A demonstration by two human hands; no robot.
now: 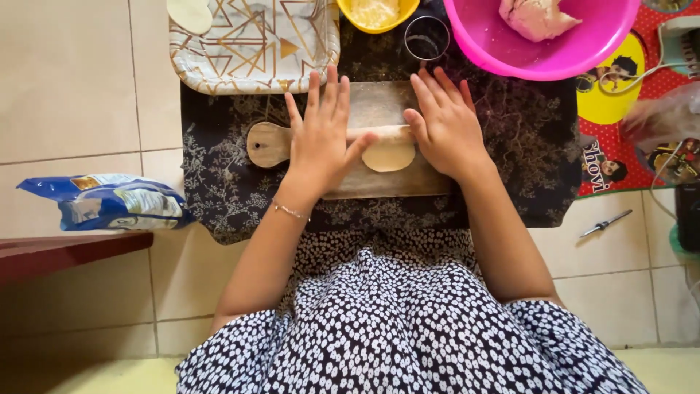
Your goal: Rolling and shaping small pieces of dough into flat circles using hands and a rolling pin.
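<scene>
Rolling pin lying crosswise over dough disc, left hand and right hand flat, open, pressing either end equally.

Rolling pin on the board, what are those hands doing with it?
A person sitting on the floor presses the left hand and right hand, palms flat, on a wooden rolling pin. Under it lies a small flat round of dough on a wooden board. A pink bowl ahead holds a lump of dough. One finished round lies on a patterned tray.
</scene>
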